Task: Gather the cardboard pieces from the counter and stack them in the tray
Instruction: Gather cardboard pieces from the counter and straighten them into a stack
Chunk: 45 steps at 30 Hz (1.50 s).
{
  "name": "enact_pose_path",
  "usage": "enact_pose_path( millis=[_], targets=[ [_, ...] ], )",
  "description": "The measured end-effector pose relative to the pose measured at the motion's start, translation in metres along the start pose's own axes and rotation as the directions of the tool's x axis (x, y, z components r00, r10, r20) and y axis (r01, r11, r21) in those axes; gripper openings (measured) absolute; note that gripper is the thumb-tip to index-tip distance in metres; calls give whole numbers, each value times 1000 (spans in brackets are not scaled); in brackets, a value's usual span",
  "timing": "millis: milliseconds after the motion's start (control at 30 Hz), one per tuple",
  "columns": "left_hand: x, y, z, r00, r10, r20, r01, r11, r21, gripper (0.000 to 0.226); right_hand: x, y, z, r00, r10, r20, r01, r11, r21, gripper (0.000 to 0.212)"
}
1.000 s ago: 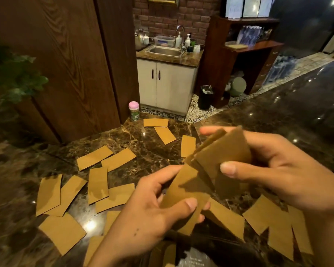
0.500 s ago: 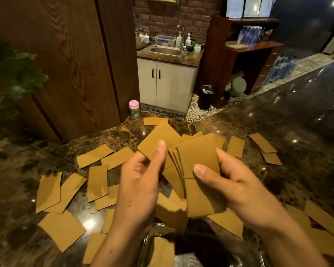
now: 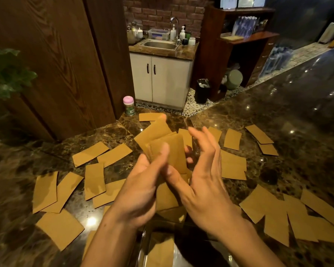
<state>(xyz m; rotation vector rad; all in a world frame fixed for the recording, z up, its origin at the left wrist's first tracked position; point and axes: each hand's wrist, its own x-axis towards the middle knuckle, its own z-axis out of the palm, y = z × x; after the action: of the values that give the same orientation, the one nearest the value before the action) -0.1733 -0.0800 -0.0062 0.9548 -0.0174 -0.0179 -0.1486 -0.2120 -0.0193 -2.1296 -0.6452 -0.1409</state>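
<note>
I count two hands, one tray [image 3: 142,247] at the near edge, roughly twenty loose cardboard pieces [image 3: 60,228] across the desk [image 3: 297,112]. Left hand [image 3: 141,189] fingers grip the held bunch [image 3: 168,151] above the tray, right hand [image 3: 204,185] fingers straight against its side; fan tighter than before, bare desk far right.

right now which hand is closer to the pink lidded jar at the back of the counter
Left. The left hand is nearer the camera than the pink-lidded jar and slightly to its right, holding the cardboard stack; the right hand is farther right, past the stack.
</note>
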Motion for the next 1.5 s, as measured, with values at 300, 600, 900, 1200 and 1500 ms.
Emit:
enact_pose_path(
  millis=[300, 600, 900, 1200, 1500],
  targets=[
    [16, 9, 2, 986, -147, 83, 149, 989, -18, 47, 5, 20, -15, 932, -349, 93, 360, 922, -145, 71],
    [17, -1, 8, 979, -163, 123, 163, 987, 14, 44, 12, 25, -34, 937, -312, 159, 343, 912, -227, 73],
    [65, -47, -40, 980, 22, -200, 158, 533, 831, 47, 46, 115, -33, 894, 158, 420, -125, 986, -106, 91],
    [61, -84, -91, 890, -393, -230, 157, -210, 965, 114, 67, 262, -58, 746, 551, 372, -310, 784, -538, 125],
    [55, -83, -102, 933, -356, -58, -3, -168, 986, 95, 57, 238, -53, 746, 625, 228, -398, 694, -601, 73]
  ],
)
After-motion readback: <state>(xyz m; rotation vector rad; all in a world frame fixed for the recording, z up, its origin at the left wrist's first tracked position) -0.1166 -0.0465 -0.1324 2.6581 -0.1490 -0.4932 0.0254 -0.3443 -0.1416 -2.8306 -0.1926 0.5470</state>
